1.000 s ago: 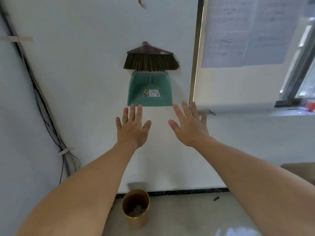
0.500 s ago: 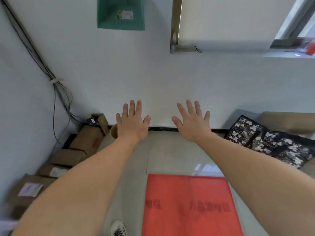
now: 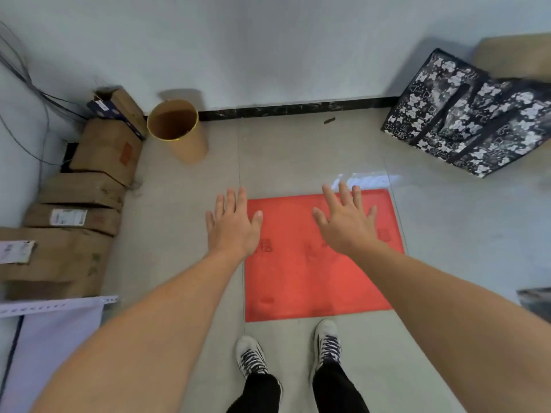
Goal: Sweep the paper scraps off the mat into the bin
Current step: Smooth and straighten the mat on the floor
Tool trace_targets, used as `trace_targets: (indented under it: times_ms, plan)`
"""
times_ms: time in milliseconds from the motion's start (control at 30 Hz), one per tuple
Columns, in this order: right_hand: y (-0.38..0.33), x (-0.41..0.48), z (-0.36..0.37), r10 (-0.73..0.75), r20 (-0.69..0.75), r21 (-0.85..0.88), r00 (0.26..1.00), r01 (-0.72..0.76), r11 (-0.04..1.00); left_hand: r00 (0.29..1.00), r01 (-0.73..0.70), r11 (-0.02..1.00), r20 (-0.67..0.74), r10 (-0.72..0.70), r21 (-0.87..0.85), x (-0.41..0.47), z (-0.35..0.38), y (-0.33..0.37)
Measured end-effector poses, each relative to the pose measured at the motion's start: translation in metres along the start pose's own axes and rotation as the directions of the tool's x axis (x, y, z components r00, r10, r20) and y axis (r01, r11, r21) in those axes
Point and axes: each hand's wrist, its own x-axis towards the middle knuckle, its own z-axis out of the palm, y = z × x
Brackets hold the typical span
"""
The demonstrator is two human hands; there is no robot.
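A red mat (image 3: 301, 281) lies flat on the tiled floor in front of my feet; I see no paper scraps on its visible surface. A brown round bin (image 3: 179, 131) with a gold rim stands by the wall at the upper left of the mat. My left hand (image 3: 232, 225) is stretched out, palm down, fingers apart, over the mat's left edge and holds nothing. My right hand (image 3: 347, 220) is spread the same way over the mat's upper right part, also empty.
Stacked cardboard boxes (image 3: 77, 210) line the left wall, with cables behind them. A black-and-white patterned bag (image 3: 474, 114) leans at the right. A small dark scrap (image 3: 329, 121) lies near the skirting. My white shoes (image 3: 250, 354) stand just below the mat.
The view has tilted down from the wall, where a broom and a green dustpan hang, to the floor. The mat, bin and my feet have come into view. Both hands stayed spread and empty.
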Motion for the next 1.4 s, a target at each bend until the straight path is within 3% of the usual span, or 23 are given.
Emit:
trace_targets:
  times_ms: [133,500,700,933,1167,1400]
  plan:
    - [0.046,0.010,0.077,0.051,0.084,-0.028,0.995,-0.048,0.998,0.998,0.032,0.999,0.060,-0.032,-0.013,0.004,0.090,-0.015]
    - [0.179,0.127,0.330,0.084,0.127,-0.063,0.988,-0.076,0.995,0.989,0.102,0.995,0.114,-0.099,-0.018,0.077,0.382,-0.062]
    - [0.225,0.179,0.438,0.139,0.171,-0.059,0.975,-0.131,0.990,0.976,0.143,0.990,0.166,-0.139,-0.011,0.115,0.496,-0.091]
    - [0.254,0.190,0.509,0.246,0.240,-0.054,0.939,-0.240,0.969,0.939,0.221,0.975,0.275,-0.208,-0.020,0.124,0.558,-0.120]
    - [0.253,0.196,0.540,0.238,0.275,-0.040,0.932,-0.236,0.971,0.898,0.290,0.957,0.350,-0.267,-0.014,0.126,0.585,-0.134]
    - [0.244,0.201,0.558,0.261,0.254,-0.059,0.931,-0.255,0.965,0.903,0.273,0.962,0.343,-0.260,0.012,0.130,0.598,-0.141]
